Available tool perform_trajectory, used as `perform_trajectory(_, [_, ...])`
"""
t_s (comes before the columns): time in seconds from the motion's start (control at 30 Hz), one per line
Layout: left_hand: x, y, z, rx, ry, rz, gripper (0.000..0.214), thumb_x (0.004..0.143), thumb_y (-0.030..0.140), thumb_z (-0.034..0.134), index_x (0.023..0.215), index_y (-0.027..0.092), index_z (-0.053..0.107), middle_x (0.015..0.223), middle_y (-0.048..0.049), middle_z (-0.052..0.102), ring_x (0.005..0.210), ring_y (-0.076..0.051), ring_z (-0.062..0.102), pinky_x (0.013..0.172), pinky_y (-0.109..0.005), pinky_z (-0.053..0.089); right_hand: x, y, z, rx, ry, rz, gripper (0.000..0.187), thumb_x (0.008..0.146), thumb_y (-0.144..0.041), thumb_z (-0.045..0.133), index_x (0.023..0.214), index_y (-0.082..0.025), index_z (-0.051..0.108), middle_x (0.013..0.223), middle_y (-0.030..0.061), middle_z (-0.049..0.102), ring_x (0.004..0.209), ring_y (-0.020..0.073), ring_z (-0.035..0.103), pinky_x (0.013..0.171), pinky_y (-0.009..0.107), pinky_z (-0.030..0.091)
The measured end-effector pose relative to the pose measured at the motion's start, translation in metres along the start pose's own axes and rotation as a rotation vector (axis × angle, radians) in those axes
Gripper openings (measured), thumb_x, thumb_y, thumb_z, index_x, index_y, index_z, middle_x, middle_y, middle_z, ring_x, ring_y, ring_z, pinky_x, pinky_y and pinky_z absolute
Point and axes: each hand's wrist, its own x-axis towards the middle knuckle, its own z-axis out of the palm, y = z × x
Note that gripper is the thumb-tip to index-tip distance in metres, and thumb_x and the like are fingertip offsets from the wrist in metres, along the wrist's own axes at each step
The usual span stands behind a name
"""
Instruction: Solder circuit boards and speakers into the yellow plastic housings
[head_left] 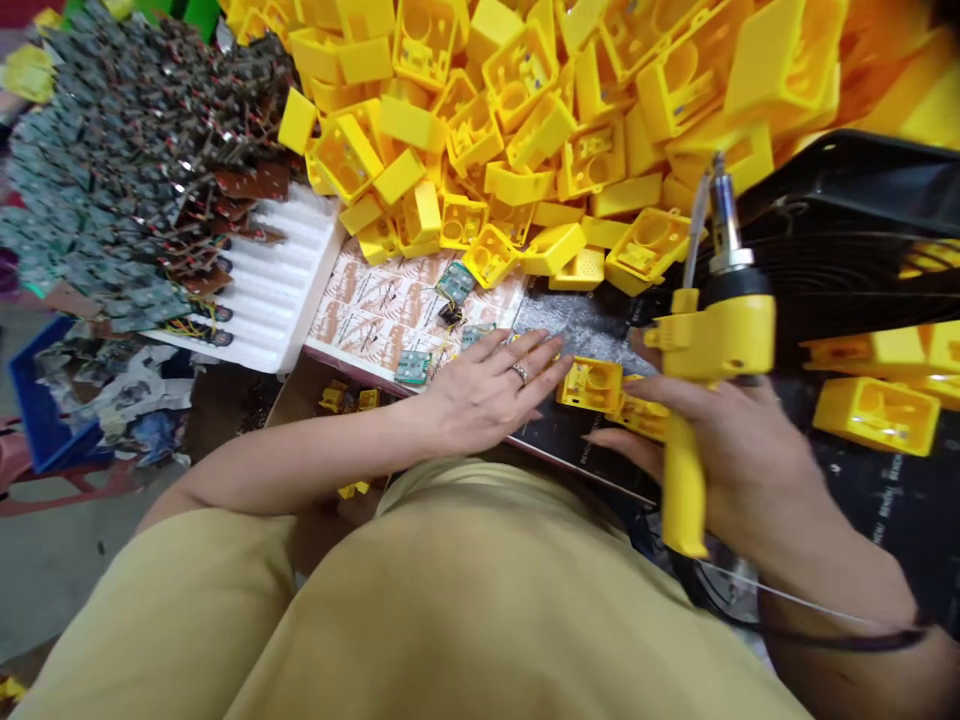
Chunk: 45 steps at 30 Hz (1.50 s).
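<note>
My left hand (499,390) lies flat at the table's edge, its fingers stretched out and slightly apart. Its fingertips point at a small yellow plastic housing (591,384), close to or touching its left side. Under and behind the hand are green circuit boards (412,367), one of them partly covered. My right hand (739,455) holds a yellow soldering gun (724,335) with a metal tip pointing away from me and a thin feed tube alongside. The right thumb and a finger reach around a second yellow housing (643,414); whether they touch it, I cannot tell.
A large heap of yellow housings (517,120) fills the back. On the left, many wired circuit boards (135,150) are piled over a white foam tray (277,285). A black fan-like frame (847,240) stands at right. A cable (810,635) crosses my right forearm.
</note>
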Motion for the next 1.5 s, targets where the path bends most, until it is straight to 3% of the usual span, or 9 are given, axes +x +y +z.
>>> perform_trajectory(0.2, [-0.037,-0.063,-0.021,-0.127,0.051,0.378,0.036,0.092,0.037,0.051,0.119,0.016,0.062,0.121,-0.0108,0.068,0.111,-0.020,0.064,0.099,-0.039,0.047,0.015,-0.004,0.016,-0.036,0.031,-0.142,0.035,0.086,-0.024,0.066,0.117,-0.020,0.049,0.096,0.0053,0.067,0.085,0.0173,0.066,0.092,0.038,0.051])
perform_trajectory(0.33, [-0.043,-0.102,-0.042,-0.100,0.171,-0.065,0.030,0.091,0.039,0.051,0.107,0.018,0.066,0.104,-0.0095,0.072,0.093,-0.020,0.067,0.081,-0.036,0.053,0.019,-0.012,0.023,-0.047,0.089,-0.107,0.041,0.085,-0.027,0.068,0.119,-0.019,0.047,0.089,0.0041,0.067,0.078,0.0176,0.065,0.086,0.036,0.052])
perform_trajectory(0.4, [-0.030,-0.108,-0.039,-0.018,0.075,-0.373,0.032,0.093,0.039,0.046,0.095,0.017,0.069,0.085,-0.0077,0.072,0.080,-0.021,0.066,0.071,-0.035,0.051,0.022,-0.015,0.028,-0.044,0.079,-0.125,0.039,0.086,-0.026,0.067,0.119,-0.019,0.048,0.088,0.0035,0.067,0.076,0.0169,0.064,0.087,0.036,0.052])
perform_trajectory(0.5, [-0.002,-0.102,-0.022,0.031,-0.164,-0.579,0.037,0.091,0.044,0.049,0.090,0.013,0.069,0.078,-0.0091,0.069,0.080,-0.025,0.066,0.075,-0.040,0.049,0.024,-0.017,0.031,-0.040,0.056,-0.151,0.042,0.084,-0.022,0.068,0.121,-0.019,0.048,0.097,0.0054,0.068,0.079,0.0173,0.065,0.095,0.041,0.050])
perform_trajectory(0.67, [0.011,-0.097,-0.011,-0.006,-0.351,-0.556,0.039,0.082,0.041,0.062,0.108,0.012,0.067,0.098,-0.0154,0.069,0.095,-0.032,0.064,0.079,-0.042,0.049,0.015,-0.014,0.025,-0.004,0.030,-0.095,0.052,0.082,-0.024,0.071,0.128,-0.021,0.046,0.102,0.0060,0.066,0.085,0.0204,0.065,0.102,0.049,0.046])
perform_trajectory(0.9, [0.002,-0.112,-0.053,-0.476,-0.149,-0.240,0.040,0.088,0.044,0.055,0.121,0.023,0.063,0.115,-0.0073,0.068,0.103,-0.020,0.065,0.087,-0.031,0.048,0.015,-0.014,0.031,0.028,0.116,-0.070,0.049,0.083,-0.020,0.068,0.127,-0.022,0.045,0.093,0.0034,0.064,0.087,0.0188,0.064,0.085,0.036,0.055])
perform_trajectory(1.1, [0.017,-0.079,-0.047,-0.403,-0.441,0.188,0.034,0.090,0.026,0.052,0.122,0.023,0.061,0.119,-0.0085,0.066,0.113,-0.024,0.060,0.101,-0.041,0.039,0.022,-0.020,0.021,-0.004,0.131,-0.059,0.049,0.080,-0.027,0.074,0.122,-0.020,0.050,0.094,0.0044,0.067,0.085,0.0203,0.067,0.093,0.044,0.053])
perform_trajectory(1.33, [0.024,-0.057,-0.036,-0.380,-0.423,-0.068,0.029,0.089,0.037,0.052,0.105,0.016,0.062,0.093,-0.0062,0.071,0.094,-0.022,0.064,0.105,-0.047,0.032,0.005,-0.026,-0.011,-0.014,0.224,-0.002,0.036,0.075,-0.013,0.077,0.105,-0.023,0.059,0.085,-0.0012,0.072,0.074,0.0158,0.069,0.076,0.030,0.056])
perform_trajectory(1.5, [0.020,-0.042,-0.039,-0.225,-0.274,-0.016,0.019,0.089,0.025,0.048,0.090,0.020,0.067,0.087,-0.0040,0.068,0.091,-0.021,0.059,0.099,-0.046,0.034,0.003,-0.025,-0.023,-0.049,0.178,-0.039,0.024,0.077,-0.010,0.074,0.097,-0.018,0.063,0.071,-0.0030,0.068,0.056,0.0086,0.061,0.068,0.024,0.053])
